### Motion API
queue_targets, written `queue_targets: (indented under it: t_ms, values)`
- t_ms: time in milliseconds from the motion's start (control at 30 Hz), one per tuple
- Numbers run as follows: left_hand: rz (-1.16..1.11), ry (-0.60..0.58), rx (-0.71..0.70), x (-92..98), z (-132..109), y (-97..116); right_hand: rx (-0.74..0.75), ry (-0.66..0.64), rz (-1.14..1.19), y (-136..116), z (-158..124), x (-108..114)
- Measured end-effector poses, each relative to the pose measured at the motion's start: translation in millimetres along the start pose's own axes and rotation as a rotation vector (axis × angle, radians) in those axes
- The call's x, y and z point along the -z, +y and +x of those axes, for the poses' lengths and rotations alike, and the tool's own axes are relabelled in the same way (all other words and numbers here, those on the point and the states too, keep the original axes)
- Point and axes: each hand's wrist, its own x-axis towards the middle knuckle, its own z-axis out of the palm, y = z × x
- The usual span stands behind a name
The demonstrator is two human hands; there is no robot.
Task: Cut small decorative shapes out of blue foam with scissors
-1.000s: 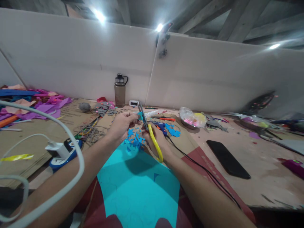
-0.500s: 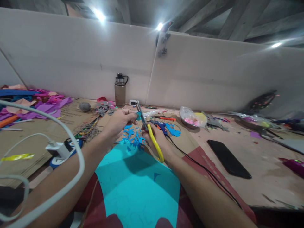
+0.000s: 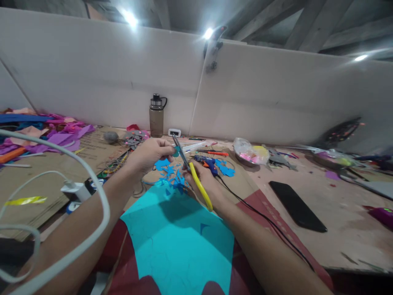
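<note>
Yellow-handled scissors point(image 3: 200, 186) are gripped in my right hand point(image 3: 204, 180), blades pointing up and away to the left. My left hand point(image 3: 155, 153) pinches a small teal piece point(image 3: 176, 152) between thumb and fingers, right at the scissor blades. Whether the blades bite into the piece, I cannot tell. Below my hands lies a large turquoise sheet point(image 3: 181, 237) with curved cut edges. At its far end are several small blue scraps point(image 3: 176, 178). A blue glue gun point(image 3: 210, 165) rests just beyond my right hand, its black cord running toward the lower right.
Near the wall stands a grey bottle point(image 3: 156, 119). On the right lie a black phone point(image 3: 297, 206) and a bowl point(image 3: 247, 159) with plastic-wrapped pink things. A white cable point(image 3: 104, 196) loops across the left foreground by a charger point(image 3: 75, 190). Coloured sheets point(image 3: 58, 137) pile up far left.
My left hand and the teal piece have shifted slightly left and down. The scissors' blades have tilted a little to the left. The whole view has moved slightly.
</note>
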Motion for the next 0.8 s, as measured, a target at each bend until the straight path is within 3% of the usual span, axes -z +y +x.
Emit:
queue_targets:
  t_ms: [633,800]
  values:
    - [0.054,-0.047,0.042,11.7,1.4,3.5,0.011,-0.08,-0.011,5.8,2.0,0.6]
    - [0.086,-0.101,0.051,9.1,2.8,-0.9,0.0,0.092,0.136,11.9,4.7,0.3]
